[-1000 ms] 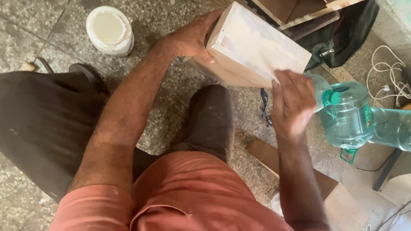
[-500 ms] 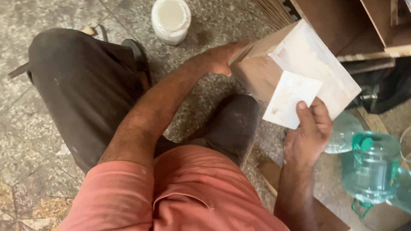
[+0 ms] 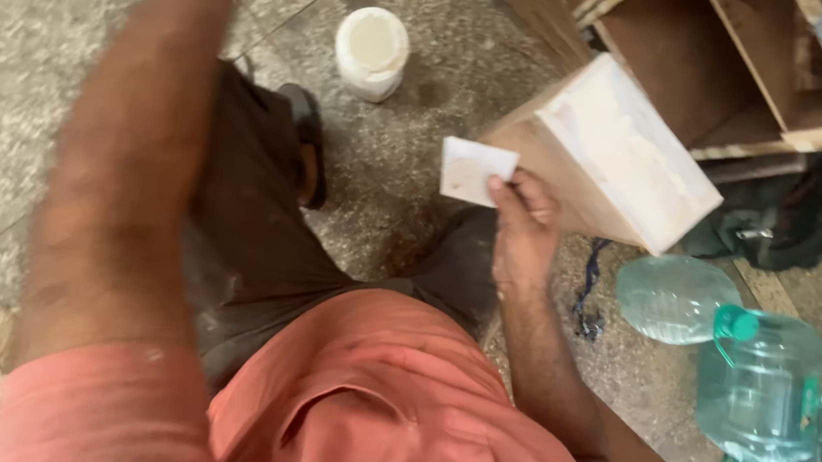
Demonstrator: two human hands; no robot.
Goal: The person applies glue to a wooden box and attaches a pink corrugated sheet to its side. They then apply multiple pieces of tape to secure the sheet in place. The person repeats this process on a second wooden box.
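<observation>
Right hand (image 3: 523, 234) fingers pinch white paper square (image 3: 475, 171); wooden block (image 3: 611, 152) just beyond fingers. Left hand out of frame, grip unknowable.

speckled grey stone floor (image 3: 37, 44) underfoot; open wooden cabinet (image 3: 749, 63) far right, white tub (image 3: 372, 51) far, clear water jugs (image 3: 758, 385) right.

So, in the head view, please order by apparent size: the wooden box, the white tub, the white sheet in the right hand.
1. Wooden box, clearly largest.
2. White tub and white sheet look alike; the sheet is nearer the camera, so I cannot rank them.
</observation>
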